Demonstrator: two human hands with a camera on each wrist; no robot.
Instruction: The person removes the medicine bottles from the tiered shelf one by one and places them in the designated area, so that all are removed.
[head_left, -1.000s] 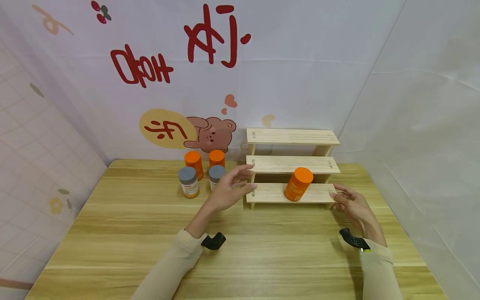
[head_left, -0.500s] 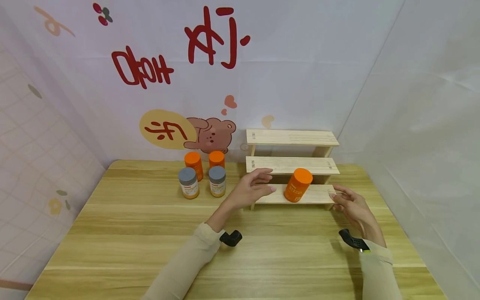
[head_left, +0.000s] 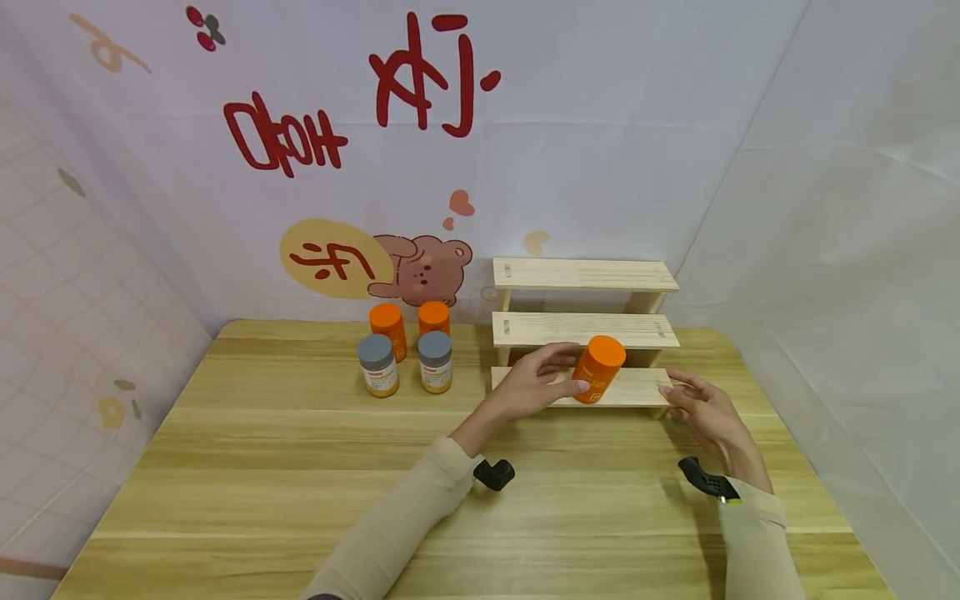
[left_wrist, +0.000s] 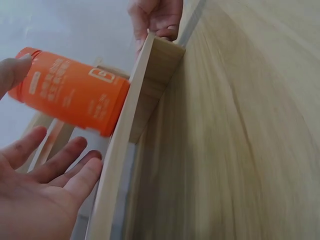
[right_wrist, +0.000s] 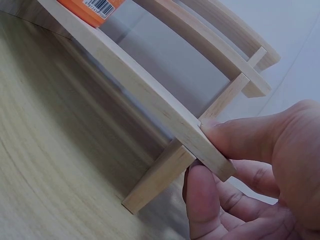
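An orange bottle [head_left: 600, 367] with an orange lid stands upright on the lowest step of a three-tier wooden shelf [head_left: 540, 329]. My left hand [head_left: 534, 385] reaches in from the bottle's left side, thumb in front and fingers toward the back. In the left wrist view its fingers [left_wrist: 82, 182] are spread and apart from the bottle, while the thumb overlaps the lid. At the shelf's right end, my right hand [head_left: 701, 408] pinches the lowest board, with the thumb [right_wrist: 245, 137] on top and a finger underneath.
Two grey-lidded bottles [head_left: 378, 367] and two orange bottles [head_left: 387, 325] stand at the back of the wooden table [head_left: 262, 450], left of the shelf. A printed cloth [head_left: 600, 150] hangs behind the table.
My left hand has moved right, from the shelf's left end to the orange bottle. The right hand has stayed at the shelf's right end, and the bottle has not moved.
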